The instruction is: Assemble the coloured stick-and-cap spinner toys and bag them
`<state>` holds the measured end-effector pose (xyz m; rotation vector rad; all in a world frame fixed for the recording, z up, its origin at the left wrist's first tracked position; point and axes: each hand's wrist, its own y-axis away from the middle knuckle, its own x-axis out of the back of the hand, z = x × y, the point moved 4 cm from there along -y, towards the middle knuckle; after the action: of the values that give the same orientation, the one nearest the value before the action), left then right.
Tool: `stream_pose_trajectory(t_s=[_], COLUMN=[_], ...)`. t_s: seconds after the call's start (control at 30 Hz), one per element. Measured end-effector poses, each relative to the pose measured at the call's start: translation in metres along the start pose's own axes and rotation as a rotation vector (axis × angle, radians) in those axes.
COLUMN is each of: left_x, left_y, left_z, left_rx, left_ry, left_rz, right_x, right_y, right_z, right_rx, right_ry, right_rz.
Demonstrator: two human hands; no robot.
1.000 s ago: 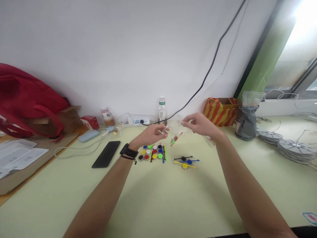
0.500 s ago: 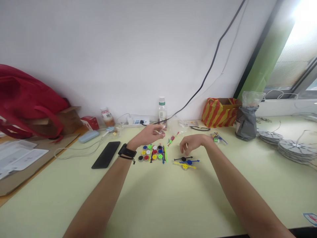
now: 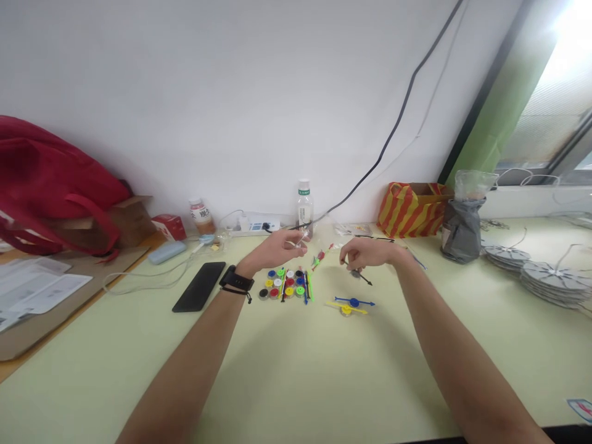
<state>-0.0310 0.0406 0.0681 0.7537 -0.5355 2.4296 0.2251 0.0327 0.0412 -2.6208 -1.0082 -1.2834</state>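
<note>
My right hand (image 3: 363, 253) pinches a black arrow spinner (image 3: 364, 277), held above the table with its arrow tip pointing right and down. Below it lie a blue arrow spinner (image 3: 354, 302) and a yellow arrow spinner (image 3: 346, 309), close together. My left hand (image 3: 280, 250), with a black watch at the wrist, has its thumb and fingers closed on the edge of a clear plastic bag (image 3: 301, 242). In front of that hand, round coloured discs (image 3: 289, 283) sit in rows with loose arrow pieces (image 3: 310, 287) across and beside them. Red and green pieces (image 3: 320, 256) lie between my hands.
A black phone (image 3: 198, 287) lies left of my left forearm. Along the wall stand a bottle (image 3: 304, 208), a power strip (image 3: 259, 223) and a striped bag (image 3: 411, 209). Stacked grey discs (image 3: 555, 275) are at the right, and a red bag (image 3: 55, 179) at the left.
My right hand has picked up the black arrow spinner from beside the blue one and raised it away from the table. The left hand has hardly moved.
</note>
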Motion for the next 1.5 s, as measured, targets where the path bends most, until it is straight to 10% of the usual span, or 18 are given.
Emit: stream_pose_trajectory(t_s=[0.3, 0.5, 1.1, 1.5], left_x=[-0.004, -0.009, -0.005, -0.037], left_y=[0.0, -0.001, -0.001, -0.005], left_z=[0.001, 0.001, 0.004, 0.004], left_rx=[0.014, 0.014, -0.015, -0.054], left_ry=[0.01, 0.035, 0.018, 0.143], left_rz=[-0.035, -0.067, -0.033, -0.059], right_x=[0.057, 0.049, 0.045, 0.03], right_y=[0.059, 0.049, 0.051, 0.04], right_z=[-0.035, -0.053, -0.059, -0.077], right_rx=[0.261, 0.254, 0.092, 0.139], right_ry=[-0.341, -0.29, 0.309, -0.025], right_rz=[0.876, 1.121, 0.905, 0.808])
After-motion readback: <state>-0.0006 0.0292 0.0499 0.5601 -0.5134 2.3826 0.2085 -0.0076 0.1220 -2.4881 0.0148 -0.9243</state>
